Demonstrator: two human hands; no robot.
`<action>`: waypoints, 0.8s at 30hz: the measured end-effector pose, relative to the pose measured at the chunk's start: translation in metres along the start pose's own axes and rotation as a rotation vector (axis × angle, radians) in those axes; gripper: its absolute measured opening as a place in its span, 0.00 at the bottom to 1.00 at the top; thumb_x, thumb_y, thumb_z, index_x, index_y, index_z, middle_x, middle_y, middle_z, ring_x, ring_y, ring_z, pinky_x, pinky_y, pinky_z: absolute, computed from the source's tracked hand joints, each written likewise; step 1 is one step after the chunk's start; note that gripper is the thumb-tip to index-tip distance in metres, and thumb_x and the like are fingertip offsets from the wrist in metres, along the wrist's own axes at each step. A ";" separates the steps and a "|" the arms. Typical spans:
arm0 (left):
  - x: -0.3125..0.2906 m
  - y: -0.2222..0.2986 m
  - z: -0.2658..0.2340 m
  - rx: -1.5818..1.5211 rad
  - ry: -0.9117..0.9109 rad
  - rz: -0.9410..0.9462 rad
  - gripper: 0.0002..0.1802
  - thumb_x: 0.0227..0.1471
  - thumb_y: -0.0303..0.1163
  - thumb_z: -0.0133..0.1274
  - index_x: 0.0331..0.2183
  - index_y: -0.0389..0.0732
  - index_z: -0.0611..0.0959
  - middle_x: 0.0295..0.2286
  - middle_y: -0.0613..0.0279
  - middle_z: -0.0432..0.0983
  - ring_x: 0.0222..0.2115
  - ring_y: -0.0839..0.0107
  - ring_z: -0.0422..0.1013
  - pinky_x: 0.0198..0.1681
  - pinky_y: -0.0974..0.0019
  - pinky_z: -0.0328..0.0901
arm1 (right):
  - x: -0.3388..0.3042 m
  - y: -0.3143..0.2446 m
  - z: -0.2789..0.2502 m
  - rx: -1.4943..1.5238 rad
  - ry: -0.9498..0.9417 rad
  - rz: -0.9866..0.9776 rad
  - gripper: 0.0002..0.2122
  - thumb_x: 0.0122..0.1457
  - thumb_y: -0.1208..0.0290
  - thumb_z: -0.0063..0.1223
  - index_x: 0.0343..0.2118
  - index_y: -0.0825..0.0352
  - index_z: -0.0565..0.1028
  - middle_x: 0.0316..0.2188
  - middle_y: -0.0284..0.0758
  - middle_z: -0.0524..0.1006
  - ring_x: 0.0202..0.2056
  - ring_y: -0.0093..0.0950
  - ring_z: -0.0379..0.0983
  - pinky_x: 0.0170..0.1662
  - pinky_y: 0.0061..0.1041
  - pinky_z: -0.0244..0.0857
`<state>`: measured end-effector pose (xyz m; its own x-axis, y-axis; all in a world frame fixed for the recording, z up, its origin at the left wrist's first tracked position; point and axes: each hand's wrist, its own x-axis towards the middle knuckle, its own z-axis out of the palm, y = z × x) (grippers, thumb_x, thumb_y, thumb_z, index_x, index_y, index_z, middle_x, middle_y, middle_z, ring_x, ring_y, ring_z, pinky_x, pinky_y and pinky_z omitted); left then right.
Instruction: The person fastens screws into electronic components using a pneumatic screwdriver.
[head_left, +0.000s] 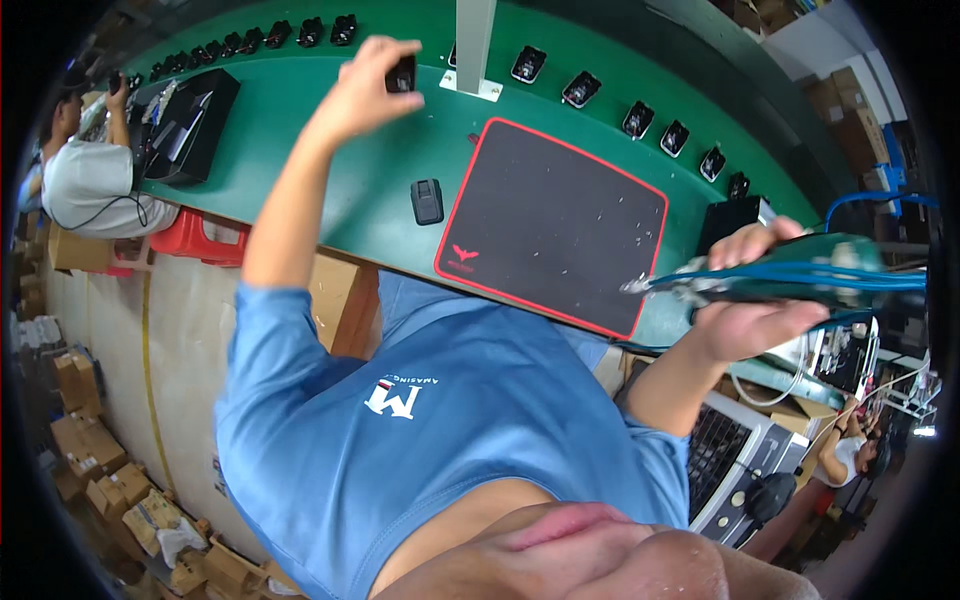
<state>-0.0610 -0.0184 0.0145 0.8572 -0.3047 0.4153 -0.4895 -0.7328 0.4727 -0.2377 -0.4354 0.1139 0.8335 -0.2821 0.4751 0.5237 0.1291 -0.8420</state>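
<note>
My left hand [362, 92] reaches to the back of the green bench, its thumb and fingers around a small black case [402, 74]. On the right, my right hand [745, 285] is closed around a green-bodied tool [835, 262] with blue cables running along it. The tool's exact kind is blurred; a pale metallic end points left over the mat. Between my hands lies a black mat [560, 225] with a red border and small pale bits on it. Left of the mat, a black plastic case [427, 202] rests on the bench.
A row of open black cases [581, 89] with pale rims lines the back. A grey post [474, 45] stands on the bench. A black bin [195, 125] is at the left, near a person [95, 185] and a red stool [195, 238]. Another person [850, 455] is at the right.
</note>
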 end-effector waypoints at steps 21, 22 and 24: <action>0.107 -0.072 0.084 0.141 -0.430 0.040 0.47 0.43 0.39 0.71 0.64 0.55 0.69 0.63 0.60 0.63 0.65 0.59 0.57 0.67 0.46 0.47 | -0.060 0.014 -0.031 0.033 0.029 -0.048 0.41 0.62 0.27 0.37 0.53 0.69 0.69 0.28 0.34 0.69 0.27 0.21 0.64 0.25 0.20 0.62; 0.110 -0.070 0.084 0.140 -0.433 0.048 0.47 0.43 0.39 0.71 0.64 0.55 0.69 0.63 0.60 0.63 0.65 0.59 0.57 0.67 0.46 0.47 | -0.062 0.015 -0.032 0.029 0.036 -0.053 0.41 0.62 0.27 0.37 0.53 0.69 0.69 0.28 0.34 0.69 0.27 0.21 0.64 0.25 0.20 0.62; 0.108 -0.070 0.083 0.110 -0.425 -0.008 0.44 0.43 0.40 0.72 0.62 0.54 0.72 0.61 0.60 0.65 0.64 0.61 0.58 0.66 0.47 0.46 | -0.067 0.017 -0.033 0.103 0.001 -0.044 0.41 0.62 0.27 0.36 0.53 0.70 0.69 0.28 0.34 0.69 0.27 0.22 0.64 0.25 0.21 0.62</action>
<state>0.0785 -0.0504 -0.0379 0.8618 -0.5053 0.0440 -0.4822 -0.7895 0.3796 -0.2910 -0.4453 0.0596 0.8092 -0.2903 0.5107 0.5750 0.2133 -0.7898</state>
